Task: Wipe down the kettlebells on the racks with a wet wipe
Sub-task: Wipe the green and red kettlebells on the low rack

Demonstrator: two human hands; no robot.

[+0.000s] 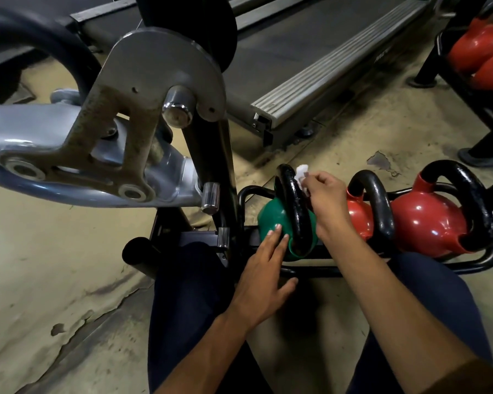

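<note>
Kettlebells sit in a row on a low black rack point(478, 264): a green kettlebell point(273, 220) at the left end, with two red kettlebells point(427, 223) to its right. The left hand point(264, 268) lies flat, its straight fingertips resting on the green body. The right hand point(325, 194) pinches a white wet wipe point(301, 173) at the top of that bell's black handle point(292, 206), seemingly touching it, though the fingers hide most of the wipe.

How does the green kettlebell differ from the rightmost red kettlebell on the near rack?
The green kettlebell has a green body; the rightmost red kettlebell has a red one and looks larger. The left hand rests on the green kettlebell and the right hand holds a wet wipe to its handle; the red kettlebell is untouched. Both have black handles and share one rack.
</note>
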